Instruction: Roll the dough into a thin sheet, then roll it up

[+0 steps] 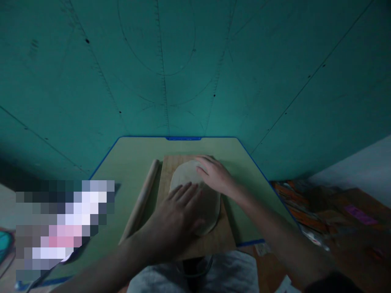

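A flat, rounded sheet of dough (210, 207) lies on a wooden board (221, 240). My left hand (181, 209) rests over the near left part of the dough, its fingers stretched out and slightly apart. At the far right edge of the dough is my right hand (214, 173), fingers extended and thumb apart, touching or just above the sheet. Both palms face down, so their undersides are hidden. Left of the board lies a wooden rolling pin (143, 195), partly covered by my left forearm.
The board sits on a light green table (106, 211) with a blue rim, against a green wall (183, 93). A blurred-out bright object (73, 219) stands at the table's left. Cardboard boxes (345, 219) lie on the right. My lap is below the board's near edge.
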